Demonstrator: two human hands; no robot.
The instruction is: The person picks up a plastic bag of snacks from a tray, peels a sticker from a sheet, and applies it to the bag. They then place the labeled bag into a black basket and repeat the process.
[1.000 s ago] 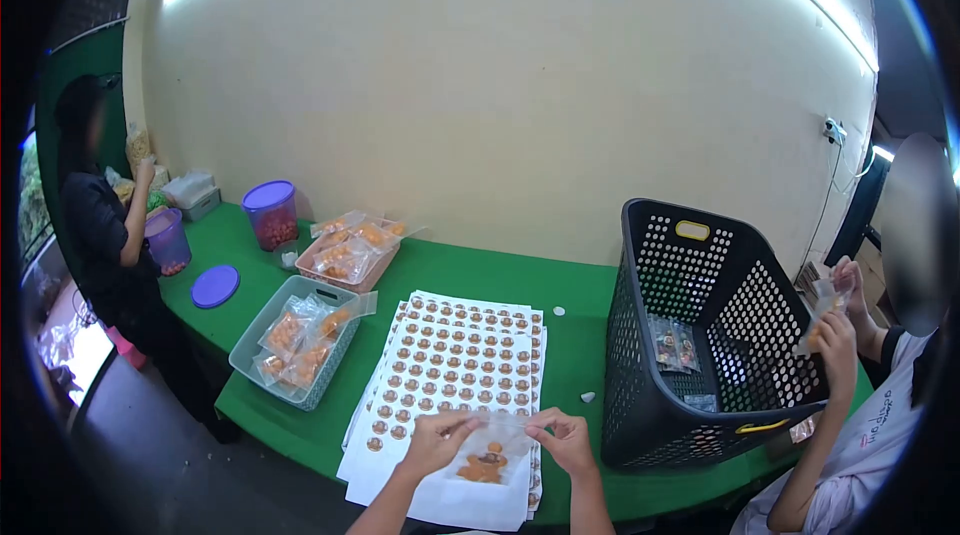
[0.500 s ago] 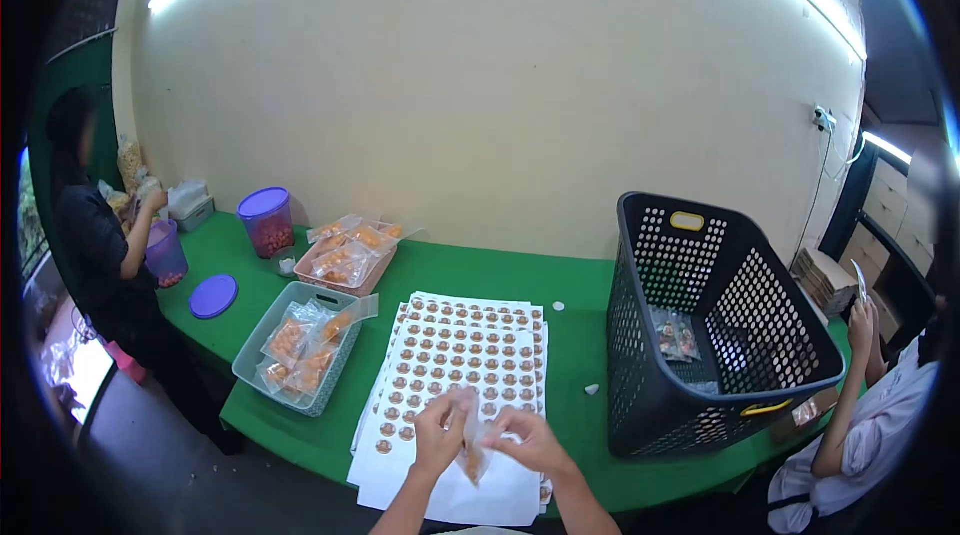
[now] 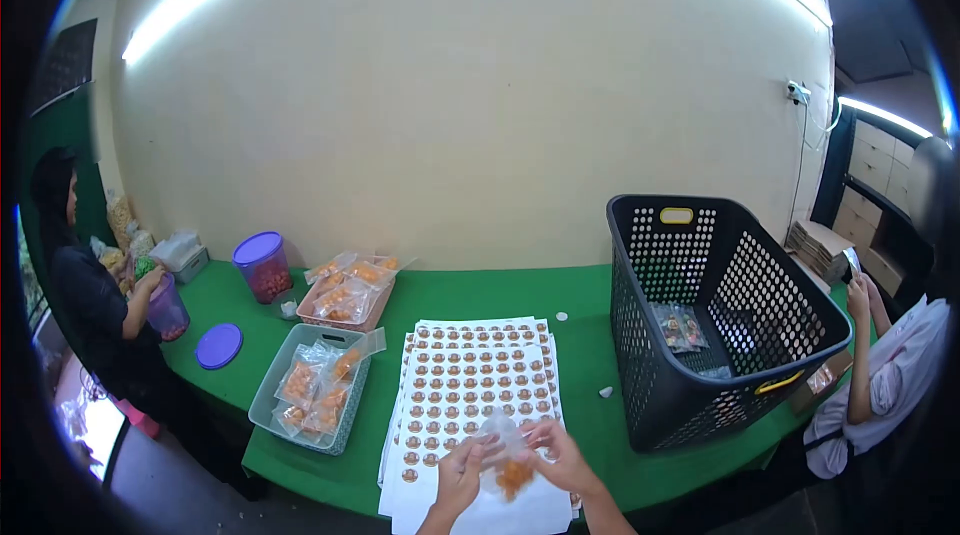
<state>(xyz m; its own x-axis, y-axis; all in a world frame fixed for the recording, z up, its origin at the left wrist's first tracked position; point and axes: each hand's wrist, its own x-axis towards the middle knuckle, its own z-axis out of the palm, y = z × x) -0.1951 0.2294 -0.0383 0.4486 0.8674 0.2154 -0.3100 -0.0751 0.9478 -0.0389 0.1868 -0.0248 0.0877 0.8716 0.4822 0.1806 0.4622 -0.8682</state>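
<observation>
A clear packet [image 3: 514, 476] with orange contents is held above printed sheets [image 3: 472, 397] on the green worktop [image 3: 480, 291], left hand [image 3: 462, 473] and right hand [image 3: 562, 462] both pinching it. Adjusting its upper part seems underway; the next move calls for steady pinches.

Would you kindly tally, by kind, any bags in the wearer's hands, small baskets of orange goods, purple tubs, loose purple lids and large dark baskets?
Held bag: 1
Small baskets: 2
Purple tubs: 2
Loose purple lid: 1
Large dark basket: 1
Total: 7
</observation>
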